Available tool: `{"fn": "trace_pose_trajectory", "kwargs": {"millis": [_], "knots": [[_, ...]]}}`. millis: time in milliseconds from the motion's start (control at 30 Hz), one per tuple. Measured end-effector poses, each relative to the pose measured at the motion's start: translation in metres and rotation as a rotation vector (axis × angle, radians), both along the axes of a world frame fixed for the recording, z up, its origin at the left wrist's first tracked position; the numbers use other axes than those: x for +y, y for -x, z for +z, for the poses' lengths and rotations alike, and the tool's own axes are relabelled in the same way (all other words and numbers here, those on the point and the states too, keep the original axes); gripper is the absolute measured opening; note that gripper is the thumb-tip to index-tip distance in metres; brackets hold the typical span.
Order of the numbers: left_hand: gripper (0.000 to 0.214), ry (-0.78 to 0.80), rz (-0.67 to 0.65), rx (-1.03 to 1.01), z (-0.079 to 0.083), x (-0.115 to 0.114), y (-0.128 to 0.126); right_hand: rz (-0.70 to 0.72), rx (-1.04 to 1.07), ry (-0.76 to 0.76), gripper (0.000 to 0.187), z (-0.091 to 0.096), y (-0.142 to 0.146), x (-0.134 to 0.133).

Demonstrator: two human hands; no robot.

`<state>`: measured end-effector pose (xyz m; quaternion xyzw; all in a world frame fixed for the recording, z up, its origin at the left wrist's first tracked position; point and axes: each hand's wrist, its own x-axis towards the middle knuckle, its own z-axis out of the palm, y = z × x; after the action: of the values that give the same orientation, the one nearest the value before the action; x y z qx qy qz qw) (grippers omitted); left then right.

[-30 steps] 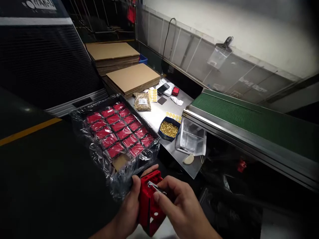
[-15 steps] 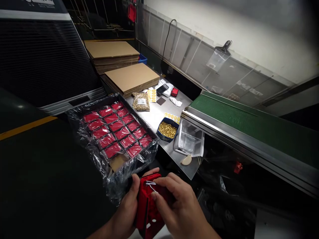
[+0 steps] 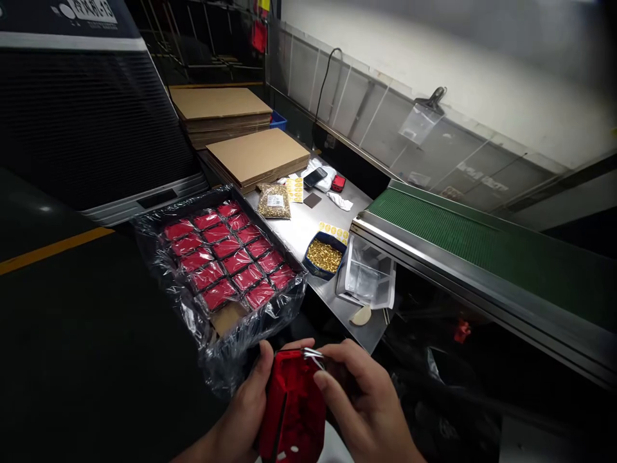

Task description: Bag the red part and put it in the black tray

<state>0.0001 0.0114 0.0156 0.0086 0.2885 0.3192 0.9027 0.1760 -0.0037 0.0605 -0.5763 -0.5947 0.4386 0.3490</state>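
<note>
Nearest, low in view: left hand (image 3: 250, 411) wrapped around a red part (image 3: 294, 411), thumb on its upper edge; right hand (image 3: 359, 402) beside it, fingertips pinching a small metal clip (image 3: 313, 355) at the part's top right corner. Just beyond, left: tray (image 3: 193, 321) lined with clear film, holding rows of red pieces (image 3: 226, 254). Right of tray, on the steel surface (image 3: 299, 225): blue bowl (image 3: 332, 247) of brass bits, clear bags (image 3: 369, 276), yellow stickers (image 3: 335, 228), a bag of brass bits (image 3: 274, 200). Far: cardboard stacks (image 3: 241, 135), phone (image 3: 315, 177). Far right: green conveyor (image 3: 482, 238).
</note>
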Motion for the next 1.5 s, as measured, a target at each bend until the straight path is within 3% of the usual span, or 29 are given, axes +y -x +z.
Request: {"fn": "trace_pose_trajectory", "kwargs": {"millis": [100, 200, 267, 367, 467, 533, 567, 700, 1000, 1200, 1267, 1400, 1500], "knots": [[0.08, 0.111, 0.01, -0.018, 0.001, 0.003, -0.003, -0.088, -0.094, -0.334, 0.023, -0.009, 0.004, -0.007], [0.076, 0.262, 0.011, -0.078, 0.005, 0.008, -0.011, 0.036, -0.27, -0.726, 0.009, -0.018, 0.019, -0.008], [0.072, 0.308, -0.01, -0.024, 0.006, 0.011, -0.016, 0.064, -0.24, -0.77, 0.019, -0.023, 0.03, -0.01], [0.064, 0.189, 0.077, 0.337, 0.003, 0.009, -0.019, -0.23, -0.005, -0.465, 0.025, -0.029, 0.037, -0.011], [0.05, -0.308, 0.203, 0.742, -0.004, -0.002, -0.015, -0.48, 0.331, 0.046, 0.033, -0.035, 0.032, -0.005], [0.044, -0.643, 0.166, 0.818, -0.006, -0.012, -0.013, -0.565, 0.533, 0.262, 0.042, -0.041, 0.026, 0.001], [0.043, -0.731, 0.135, 0.807, -0.006, -0.016, -0.012, -0.605, 0.599, 0.311, 0.044, -0.043, 0.023, 0.004], [0.033, -0.804, 0.118, 0.818, -0.004, -0.026, -0.014, -0.681, 0.701, 0.364, 0.045, -0.049, 0.018, 0.008], [0.022, -1.014, 0.14, 1.003, -0.006, -0.02, -0.017, -0.692, 0.605, 0.371, 0.043, -0.051, 0.021, 0.005], [0.056, -1.096, -0.145, 0.856, -0.013, -0.012, -0.004, -0.58, 0.531, 0.308, 0.041, -0.04, 0.016, 0.01], [0.053, -1.101, -0.215, 0.757, -0.009, -0.006, 0.007, -0.562, 0.521, 0.319, 0.04, -0.035, 0.012, 0.013], [0.047, -0.941, -0.403, 0.588, 0.001, 0.0, 0.024, -0.568, 0.586, 0.409, 0.037, -0.03, 0.005, 0.019], [0.044, -0.938, -0.378, 0.542, 0.008, 0.0, 0.021, -0.577, 0.58, 0.426, 0.037, -0.031, 0.003, 0.019]]}}
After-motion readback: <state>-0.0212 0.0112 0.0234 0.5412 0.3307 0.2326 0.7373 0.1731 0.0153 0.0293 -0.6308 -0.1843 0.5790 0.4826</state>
